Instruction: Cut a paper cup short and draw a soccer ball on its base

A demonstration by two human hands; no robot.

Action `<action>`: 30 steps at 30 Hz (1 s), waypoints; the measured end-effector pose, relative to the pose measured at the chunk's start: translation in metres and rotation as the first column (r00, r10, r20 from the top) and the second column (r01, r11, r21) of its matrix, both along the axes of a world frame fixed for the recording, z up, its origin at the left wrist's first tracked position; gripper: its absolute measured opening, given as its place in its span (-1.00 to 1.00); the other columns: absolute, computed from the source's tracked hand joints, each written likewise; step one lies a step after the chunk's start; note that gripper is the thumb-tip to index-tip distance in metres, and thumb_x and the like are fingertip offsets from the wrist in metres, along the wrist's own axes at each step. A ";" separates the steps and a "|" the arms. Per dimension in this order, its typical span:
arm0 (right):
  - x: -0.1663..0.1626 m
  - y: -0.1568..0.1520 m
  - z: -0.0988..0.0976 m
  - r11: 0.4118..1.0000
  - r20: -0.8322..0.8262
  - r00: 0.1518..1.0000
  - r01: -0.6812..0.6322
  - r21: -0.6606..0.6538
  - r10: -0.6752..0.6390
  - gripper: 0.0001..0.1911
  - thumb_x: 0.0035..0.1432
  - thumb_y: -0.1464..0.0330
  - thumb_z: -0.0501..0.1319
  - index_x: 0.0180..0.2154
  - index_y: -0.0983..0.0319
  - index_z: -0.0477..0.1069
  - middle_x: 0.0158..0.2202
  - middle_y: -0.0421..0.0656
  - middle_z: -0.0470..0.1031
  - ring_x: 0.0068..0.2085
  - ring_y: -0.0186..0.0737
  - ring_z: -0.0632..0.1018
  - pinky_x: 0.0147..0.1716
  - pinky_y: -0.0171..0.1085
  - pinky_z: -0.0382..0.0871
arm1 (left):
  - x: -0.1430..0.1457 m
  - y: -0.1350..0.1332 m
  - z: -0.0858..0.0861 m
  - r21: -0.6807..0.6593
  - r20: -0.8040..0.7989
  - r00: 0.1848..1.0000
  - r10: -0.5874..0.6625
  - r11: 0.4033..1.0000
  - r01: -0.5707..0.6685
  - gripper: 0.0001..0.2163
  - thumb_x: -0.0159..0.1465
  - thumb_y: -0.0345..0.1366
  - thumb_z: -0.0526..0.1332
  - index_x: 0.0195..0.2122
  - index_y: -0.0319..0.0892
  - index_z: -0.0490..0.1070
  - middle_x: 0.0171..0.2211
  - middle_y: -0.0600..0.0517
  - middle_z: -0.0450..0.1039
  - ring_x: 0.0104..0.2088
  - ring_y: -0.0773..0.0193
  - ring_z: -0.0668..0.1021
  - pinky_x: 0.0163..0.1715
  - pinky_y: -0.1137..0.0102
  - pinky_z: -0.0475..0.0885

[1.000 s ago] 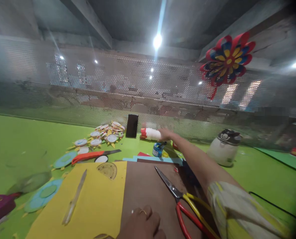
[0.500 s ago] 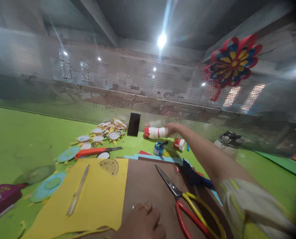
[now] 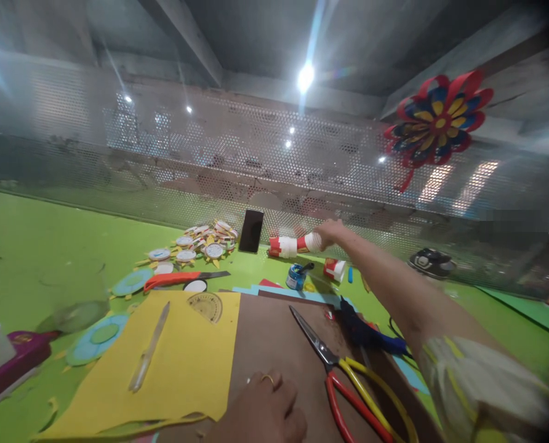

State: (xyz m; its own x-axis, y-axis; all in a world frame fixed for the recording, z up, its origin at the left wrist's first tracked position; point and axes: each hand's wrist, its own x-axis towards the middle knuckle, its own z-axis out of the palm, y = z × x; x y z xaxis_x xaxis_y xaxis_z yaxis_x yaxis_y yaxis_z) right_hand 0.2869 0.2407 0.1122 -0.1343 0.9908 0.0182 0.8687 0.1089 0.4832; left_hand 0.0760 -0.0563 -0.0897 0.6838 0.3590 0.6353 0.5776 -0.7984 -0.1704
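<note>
My right hand reaches far across the green table and is closed round one end of a white bottle with red bands, held just above the table. My left hand, a ring on one finger, rests with fingers curled on a brown sheet at the near edge. A yellow sheet lies left of it, with a clear ruler and a protractor on top. Red and yellow scissors lie open on the brown sheet, right of my left hand.
A black phone leans against the perforated metal screen. Paper sun shapes, an orange knife, a blue pot, a small red and white box and a blue glue gun lie around. A paper flower hangs above.
My right hand has taken hold of the white bottle and lifted it slightly off the table. The view has shifted a little left; my left hand stays on the brown sheet.
</note>
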 end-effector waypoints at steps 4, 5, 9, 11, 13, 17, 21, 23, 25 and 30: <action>0.018 -0.010 -0.002 0.999 0.000 1.000 0.016 0.035 -0.016 -0.63 0.28 0.26 0.20 0.07 0.24 0.35 0.08 -0.04 0.40 0.00 -0.08 0.49 -0.04 0.01 0.42 | -0.008 -0.003 0.007 -0.072 -0.030 1.000 -0.010 0.997 0.008 -0.80 0.20 -0.20 0.30 -0.43 -0.15 0.31 -0.51 0.05 0.30 -0.42 0.25 0.37 -0.53 0.31 -0.02; 0.022 -0.014 -0.002 0.999 -0.010 1.000 0.021 0.046 -0.021 -0.63 0.28 0.26 0.20 0.07 0.24 0.35 0.08 -0.04 0.40 0.00 -0.08 0.49 -0.04 0.01 0.42 | -0.008 -0.002 0.005 -0.089 -0.037 0.999 -0.010 0.996 0.007 -0.77 0.17 -0.17 0.33 -0.43 -0.15 0.32 -0.51 0.05 0.30 -0.42 0.24 0.37 -0.52 0.32 -0.02; 0.036 -0.032 0.008 0.993 -0.092 0.995 0.042 0.114 -0.032 -0.62 0.27 0.26 0.20 0.08 0.24 0.34 0.09 -0.04 0.39 0.02 -0.06 0.48 -0.03 0.03 0.41 | -0.006 0.000 0.005 -0.224 -0.105 0.994 0.000 0.974 -0.024 -0.72 0.08 -0.08 0.38 -0.42 -0.14 0.36 -0.47 0.04 0.33 -0.39 0.20 0.39 -0.48 0.35 0.10; 0.040 -0.047 0.018 0.987 -0.152 0.988 0.039 0.153 -0.016 -0.61 0.28 0.25 0.20 0.09 0.24 0.34 0.09 -0.03 0.39 0.01 -0.06 0.48 -0.03 0.03 0.41 | -0.007 -0.005 0.017 -0.307 -0.144 0.990 0.006 0.950 -0.050 -0.76 0.10 -0.13 0.36 -0.40 -0.15 0.38 -0.41 0.02 0.38 -0.34 0.18 0.42 -0.42 0.35 0.20; 0.042 -0.067 0.030 0.984 -0.217 0.976 0.004 0.180 0.036 -0.61 0.28 0.24 0.19 0.09 0.24 0.33 0.08 -0.04 0.39 0.00 -0.08 0.49 -0.05 0.01 0.42 | -0.011 -0.015 0.036 -0.407 -0.165 0.986 -0.009 0.911 -0.060 -0.80 0.10 -0.21 0.36 -0.40 -0.17 0.39 -0.37 0.00 0.42 -0.31 0.16 0.44 -0.35 0.33 0.28; 0.035 -0.130 0.042 0.961 -0.323 0.913 -0.188 0.203 0.247 -0.50 0.22 0.20 0.23 0.15 0.20 0.28 0.04 -0.05 0.44 -0.04 -0.09 0.51 -0.06 -0.04 0.41 | -0.018 -0.033 0.070 -0.654 -0.016 0.997 0.072 0.754 -0.065 -0.92 0.27 -0.39 0.13 -0.31 -0.17 0.41 -0.23 -0.03 0.45 -0.25 0.22 0.49 -0.25 0.34 0.39; 0.018 -0.215 0.023 0.915 -0.389 0.829 -0.347 0.207 0.403 -0.27 -0.02 0.16 0.36 0.19 0.06 0.25 -0.01 -0.08 0.48 -0.03 0.03 0.48 -0.13 -0.09 0.39 | -0.023 -0.029 0.084 -0.743 0.336 0.903 0.268 0.665 0.080 -0.81 0.34 -0.27 0.06 -0.10 -0.17 0.38 -0.22 -0.04 0.44 -0.24 0.21 0.51 -0.19 0.25 0.44; 0.009 -0.256 0.007 0.904 -0.422 0.800 -0.379 0.197 0.427 -0.23 -0.05 0.14 0.36 0.21 0.06 0.23 0.00 -0.05 0.46 -0.02 0.09 0.46 -0.15 -0.05 0.37 | -0.025 -0.023 0.090 -0.726 0.529 0.764 0.369 0.663 0.183 -0.66 0.31 -0.17 0.11 0.06 -0.17 0.28 -0.22 -0.05 0.43 -0.29 0.22 0.51 -0.26 0.24 0.48; -0.001 -0.291 -0.008 0.908 -0.466 0.780 -0.380 0.178 0.418 -0.22 -0.05 0.12 0.35 0.21 0.07 0.23 -0.02 -0.02 0.45 -0.06 0.08 0.47 -0.19 -0.05 0.37 | -0.028 -0.020 0.098 -0.661 0.676 0.616 0.404 0.703 0.264 -0.46 0.22 -0.10 0.23 0.17 -0.18 0.17 -0.04 -0.17 0.37 -0.09 0.11 0.50 -0.21 0.22 0.49; -0.023 -0.338 -0.026 0.939 -0.497 0.806 -0.340 0.055 0.321 -0.26 -0.07 0.12 0.35 0.18 0.04 0.27 -0.13 -0.03 0.47 -0.11 0.07 0.46 -0.24 -0.08 0.35 | -0.035 -0.021 0.113 -0.657 0.651 0.708 0.272 0.670 0.346 -0.25 0.06 -0.07 0.38 0.25 -0.11 0.15 0.18 -0.19 0.27 0.09 0.00 0.44 0.03 0.09 0.41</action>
State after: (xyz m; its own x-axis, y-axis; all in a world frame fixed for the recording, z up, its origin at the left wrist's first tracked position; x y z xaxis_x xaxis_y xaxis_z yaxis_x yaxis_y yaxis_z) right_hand 0.2636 -0.0974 0.0864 -0.4362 0.8894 0.1367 0.8974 0.4412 -0.0069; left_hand 0.0411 -0.0769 0.0231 0.2179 0.8654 0.4512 0.2373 -0.4954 0.8356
